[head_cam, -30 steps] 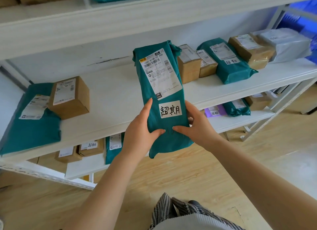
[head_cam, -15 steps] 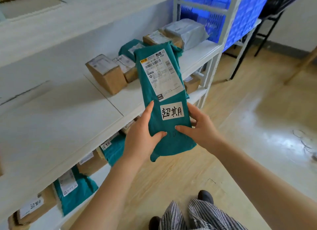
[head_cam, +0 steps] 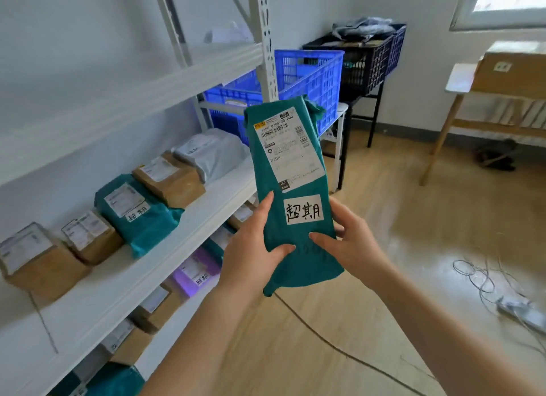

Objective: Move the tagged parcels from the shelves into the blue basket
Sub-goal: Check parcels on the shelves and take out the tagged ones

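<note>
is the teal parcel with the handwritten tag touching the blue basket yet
Apart. The head view shows the teal parcel held up by the left hand and right hand, with floor and table legs visible between it and the blue basket behind.

Single head view, close, looking forward-down along shelves toward blue basket.
</note>
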